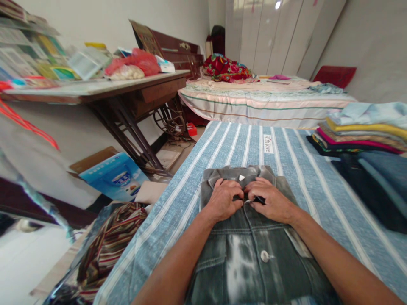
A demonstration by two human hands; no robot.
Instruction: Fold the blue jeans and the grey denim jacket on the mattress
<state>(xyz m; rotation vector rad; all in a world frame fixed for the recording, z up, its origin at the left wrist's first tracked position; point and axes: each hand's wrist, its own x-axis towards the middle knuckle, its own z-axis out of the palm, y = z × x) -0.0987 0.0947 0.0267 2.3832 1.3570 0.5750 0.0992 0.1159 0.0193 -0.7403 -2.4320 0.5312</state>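
A dark grey-green denim jacket (241, 250) with pale faded patches lies front up on a blue and white striped bed cover (190, 203), its collar pointing away from me. My left hand (225, 198) grips the left front edge just below the collar, fingers curled into the cloth. Close beside it, my right hand (270, 199) pinches the opposite front edge, thumb and fingers together. The two hands nearly meet at the top of the front opening. A metal button (264, 256) shows lower on the jacket. What lies between my fingertips is mostly hidden.
Folded clothes (365, 135) are stacked at the right, with dark folded trousers (375, 182) nearer me. At the left stand a cluttered sewing table (136, 84), a blue box (114, 178) and striped cloth (111, 245). Another bed (270, 101) stands behind.
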